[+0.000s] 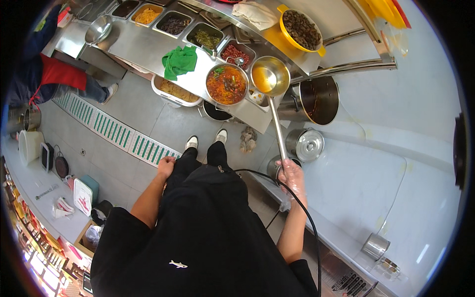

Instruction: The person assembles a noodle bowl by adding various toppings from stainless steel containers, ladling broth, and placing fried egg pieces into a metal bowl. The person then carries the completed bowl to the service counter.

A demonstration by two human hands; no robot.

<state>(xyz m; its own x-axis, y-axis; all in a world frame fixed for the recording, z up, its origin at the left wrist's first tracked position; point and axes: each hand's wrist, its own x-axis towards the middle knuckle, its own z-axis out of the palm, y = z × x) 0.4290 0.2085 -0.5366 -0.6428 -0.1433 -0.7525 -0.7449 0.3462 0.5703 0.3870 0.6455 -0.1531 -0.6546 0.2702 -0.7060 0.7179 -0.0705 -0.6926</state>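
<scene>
Ladle [270, 75], long-handled, seen from the head camera at upper centre of the frame: my right hand [292, 177], in a thin clear glove, is closed around the end of its steel handle, and the polished round bowl carries a pool of amber liquid. The bowl hangs just right of a steel bowl [227, 84] of red, oily broth with green leaves on the counter [143, 47]. My left hand [166, 166] rests curled against my dark trousers at centre left, holding nothing. Risks, as I judge them: gripped so far from its load, the ladle could tip and spill over the counter edge onto the grey floor tiles [143, 106] near my shoes; the slick glove might let the smooth handle twist. A green cloth [180, 60] lies crumpled beside rectangular steel trays [174, 24] of toppings; a tall pot [319, 100] stands right.
</scene>
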